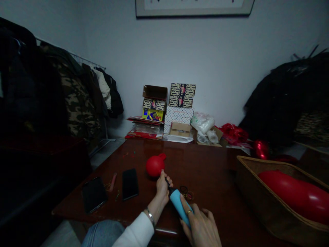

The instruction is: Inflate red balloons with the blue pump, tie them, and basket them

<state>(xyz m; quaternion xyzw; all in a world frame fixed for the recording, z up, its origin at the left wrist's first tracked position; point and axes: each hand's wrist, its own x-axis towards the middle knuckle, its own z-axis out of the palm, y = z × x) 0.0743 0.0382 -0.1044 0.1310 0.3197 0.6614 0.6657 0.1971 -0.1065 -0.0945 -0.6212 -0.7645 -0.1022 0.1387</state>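
Note:
A red balloon (155, 166), partly inflated with a small bulge at its far end, points away over the dark table. My left hand (162, 187), with a bangle at the wrist, is closed round the balloon's neck at the black nozzle end of a light blue hand balloon pump (180, 204). Wrapped about the pump's near end is my right hand (202, 223), a ring on one finger. The pump slants from the balloon down toward the lower right. My left fingers hide how the neck sits on the nozzle. Several rubber bands (189, 195) lie just right of the pump.
Left on the brown table (203, 164) lie a black phone (130, 183), a dark tablet-like device (94, 194) and a limp pinkish strip (113, 181). A wicker basket (246, 199) with red balloons (290, 192) stands right. Stacked boxes (179, 116) line the wall.

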